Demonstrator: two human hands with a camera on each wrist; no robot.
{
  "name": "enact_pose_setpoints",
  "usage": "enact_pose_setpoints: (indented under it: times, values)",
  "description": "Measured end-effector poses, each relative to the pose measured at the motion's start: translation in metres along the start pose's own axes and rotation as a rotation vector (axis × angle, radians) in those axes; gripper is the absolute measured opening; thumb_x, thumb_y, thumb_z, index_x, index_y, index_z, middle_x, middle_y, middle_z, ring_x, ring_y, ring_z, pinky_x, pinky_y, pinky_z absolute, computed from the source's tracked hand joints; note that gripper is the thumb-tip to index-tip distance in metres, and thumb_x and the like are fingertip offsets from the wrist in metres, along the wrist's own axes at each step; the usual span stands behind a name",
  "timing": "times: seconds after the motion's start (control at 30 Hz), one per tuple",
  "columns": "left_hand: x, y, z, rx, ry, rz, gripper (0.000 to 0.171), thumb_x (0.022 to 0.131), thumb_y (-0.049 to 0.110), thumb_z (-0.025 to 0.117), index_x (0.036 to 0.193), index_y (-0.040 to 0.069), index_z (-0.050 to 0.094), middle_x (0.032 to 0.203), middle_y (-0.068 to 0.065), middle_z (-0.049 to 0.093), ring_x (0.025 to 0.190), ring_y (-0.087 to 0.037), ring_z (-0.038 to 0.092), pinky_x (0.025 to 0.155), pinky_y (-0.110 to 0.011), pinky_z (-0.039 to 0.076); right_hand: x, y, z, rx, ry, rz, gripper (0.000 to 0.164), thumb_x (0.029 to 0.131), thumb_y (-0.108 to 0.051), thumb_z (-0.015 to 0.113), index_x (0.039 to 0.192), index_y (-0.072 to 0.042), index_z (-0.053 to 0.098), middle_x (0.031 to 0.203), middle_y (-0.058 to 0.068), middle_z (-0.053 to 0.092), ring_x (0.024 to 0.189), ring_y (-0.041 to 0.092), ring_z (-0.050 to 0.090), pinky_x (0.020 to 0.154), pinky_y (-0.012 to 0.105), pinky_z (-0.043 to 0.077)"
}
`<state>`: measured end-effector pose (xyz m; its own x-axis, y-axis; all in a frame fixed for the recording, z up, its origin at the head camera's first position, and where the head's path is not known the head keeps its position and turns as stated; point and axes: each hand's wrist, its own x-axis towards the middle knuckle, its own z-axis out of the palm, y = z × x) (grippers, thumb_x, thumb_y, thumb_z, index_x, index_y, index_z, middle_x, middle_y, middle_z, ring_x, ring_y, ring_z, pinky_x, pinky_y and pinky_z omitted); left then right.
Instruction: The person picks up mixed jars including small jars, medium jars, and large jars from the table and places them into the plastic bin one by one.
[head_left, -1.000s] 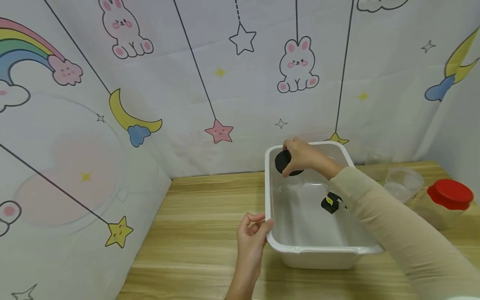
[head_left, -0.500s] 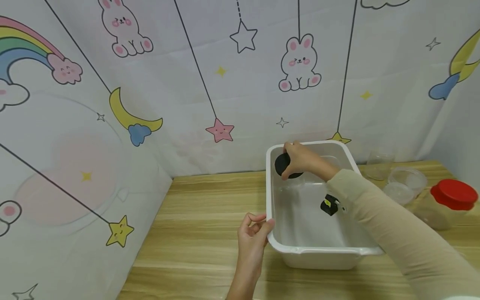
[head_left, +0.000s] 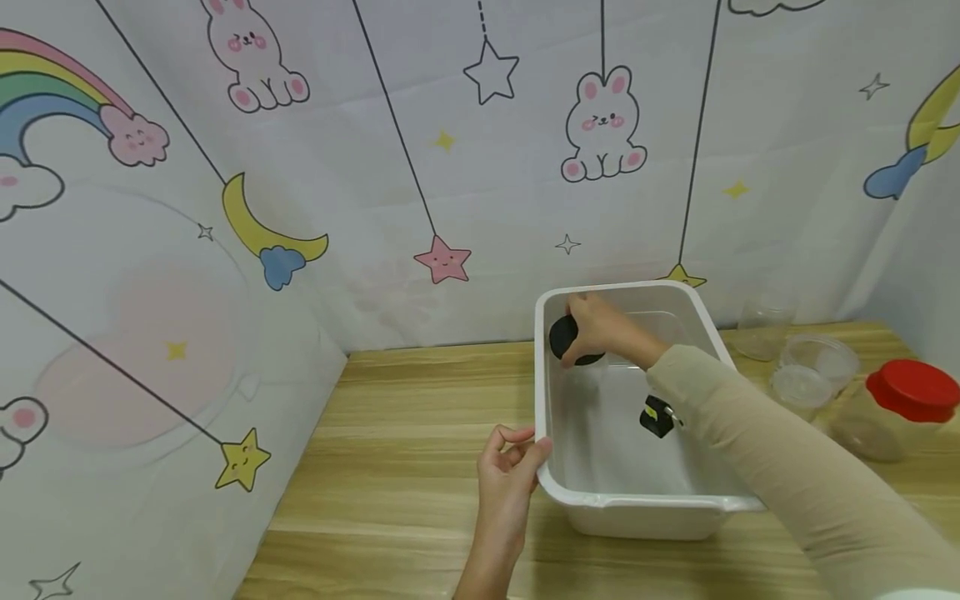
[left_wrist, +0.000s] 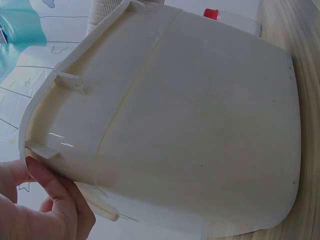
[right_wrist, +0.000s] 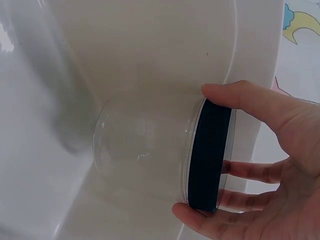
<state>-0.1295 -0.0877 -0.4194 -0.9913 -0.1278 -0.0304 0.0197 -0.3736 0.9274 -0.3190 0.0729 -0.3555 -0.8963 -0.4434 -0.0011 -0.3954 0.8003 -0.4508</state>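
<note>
A clear jar (right_wrist: 142, 145) with a ribbed black lid (head_left: 564, 337) is in my right hand (head_left: 603, 327), at the far left corner inside a white plastic tub (head_left: 637, 501). In the right wrist view the thumb and fingers grip opposite edges of the lid (right_wrist: 209, 155), and the jar's rounded bottom points down into the tub. My left hand (head_left: 506, 479) pinches the tub's left rim near its front corner; the left wrist view shows the fingers (left_wrist: 55, 192) at that rim from outside. On the tub floor lies a small black object (head_left: 656, 418) with a yellow patch and a shiny metal part.
The tub stands on a wood-grain table (head_left: 405, 450) near a printed cloth backdrop (head_left: 375, 167). To its right are a jar with a red lid (head_left: 913, 388), clear plastic containers (head_left: 816, 365) and a clear cup (head_left: 765, 327), partly behind the right sleeve (head_left: 787, 450).
My right hand has lowered the jar a little deeper into the tub. The left hand keeps its hold on the rim. The head view has shifted slightly.
</note>
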Motion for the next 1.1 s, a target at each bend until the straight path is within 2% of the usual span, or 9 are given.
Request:
enact_pose_setpoints:
  times: [0.4,0.63,0.8,1.1]
  values:
    - [0.0,0.001,0.002,0.001,0.008,-0.003,0.023,0.087,-0.004,0.067,0.104,-0.008,0.053,0.091,-0.014,0.067,0.085,-0.019,0.067,0.077,-0.032,0.057,0.003,0.003,0.009,-0.014,0.002,0.019,0.078,0.066,-0.022,0.092,0.122,0.009,0.049,0.12,0.03,0.051,0.103,0.039,0.053,0.086,0.05,0.051]
    - [0.0,0.001,0.003,0.006,0.016,-0.001,0.021,0.087,-0.006,0.065,0.104,-0.008,0.053,0.087,-0.01,0.067,0.084,-0.019,0.066,0.075,-0.031,0.057,0.005,0.008,0.012,0.022,0.007,0.019,0.078,0.066,-0.021,0.092,0.122,0.011,0.048,0.119,0.031,0.05,0.104,0.041,0.052,0.087,0.051,0.05]
    - [0.001,0.001,0.003,-0.001,0.014,-0.001,0.019,0.088,-0.007,0.064,0.104,-0.008,0.053,0.084,-0.007,0.065,0.082,-0.016,0.065,0.073,-0.028,0.057,0.005,0.013,0.014,0.042,0.005,0.015,0.077,0.07,-0.019,0.09,0.125,0.013,0.046,0.123,0.034,0.05,0.111,0.043,0.05,0.092,0.053,0.048]
    - [0.0,0.0,0.002,0.005,0.019,-0.009,0.019,0.087,-0.007,0.064,0.104,-0.007,0.054,0.087,-0.009,0.066,0.083,-0.017,0.065,0.072,-0.028,0.056,0.004,0.014,0.021,0.048,-0.02,0.022,0.081,0.071,-0.019,0.089,0.129,0.015,0.044,0.128,0.036,0.046,0.114,0.045,0.049,0.094,0.054,0.047]
